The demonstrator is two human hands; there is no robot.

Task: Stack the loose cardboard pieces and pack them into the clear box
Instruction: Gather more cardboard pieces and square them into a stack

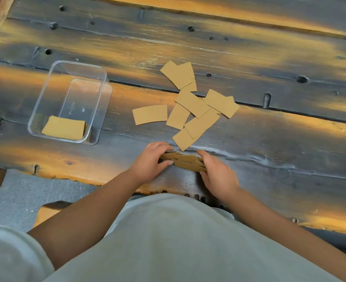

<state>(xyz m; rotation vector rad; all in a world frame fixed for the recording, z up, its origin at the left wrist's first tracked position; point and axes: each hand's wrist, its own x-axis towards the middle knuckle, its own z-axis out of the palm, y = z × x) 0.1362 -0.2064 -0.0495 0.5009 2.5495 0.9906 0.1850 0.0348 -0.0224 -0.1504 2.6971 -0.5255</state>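
I see both hands at the near edge of the tabletop [269,47], gripping a small stack [185,162] of cardboard pieces between them. The left hand [150,161] curls over the stack's left end, fingers on top and thumb on the near side. The right hand [216,174] clasps the right end, its fingers wrapped round the far side. The stack stands tilted on its edge, its pieces not yet squared up.

Just beyond the hands, loose pieces [196,110] lie scattered toward the middle of the tabletop, several overlapping one another. One single piece [150,114] lies flat, apart to their left.

The box [46,94] stands toward the left edge, open at the top. A flat packed stack [64,127] already lies in its near end. The far end holds nothing I can make out.
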